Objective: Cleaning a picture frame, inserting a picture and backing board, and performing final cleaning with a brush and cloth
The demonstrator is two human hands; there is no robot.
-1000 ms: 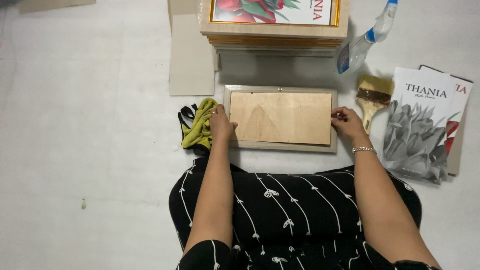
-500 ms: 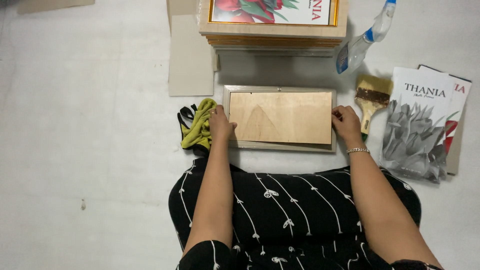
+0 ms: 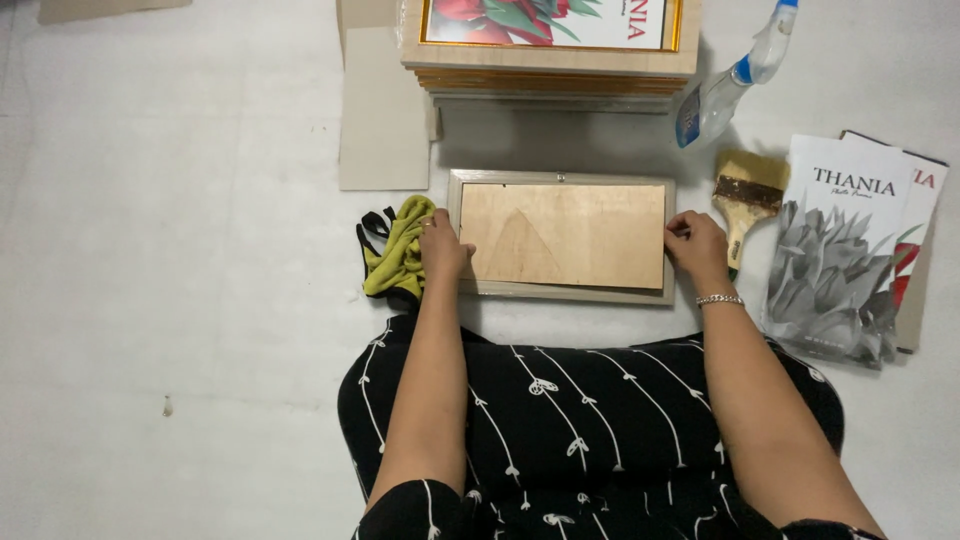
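Observation:
A picture frame [image 3: 560, 296] lies face down on the white floor, its light wooden backing board [image 3: 565, 235] facing up. My left hand [image 3: 440, 250] rests on the frame's left edge, fingers pressing at the board's side. My right hand [image 3: 697, 245], with a bracelet at the wrist, presses on the frame's right edge. A yellow-green cloth with black gloves [image 3: 396, 250] lies just left of my left hand.
A stack of framed flower prints [image 3: 550, 60] sits beyond the frame. A grey cardboard sheet [image 3: 385, 110] lies at its left. A spray bottle [image 3: 730, 85], a paintbrush [image 3: 745, 200] and printed flower sheets [image 3: 840, 250] lie at the right.
Both hands shifted slightly along the frame's side edges; the right hand moved a little lower on the right edge. The frame stays put.

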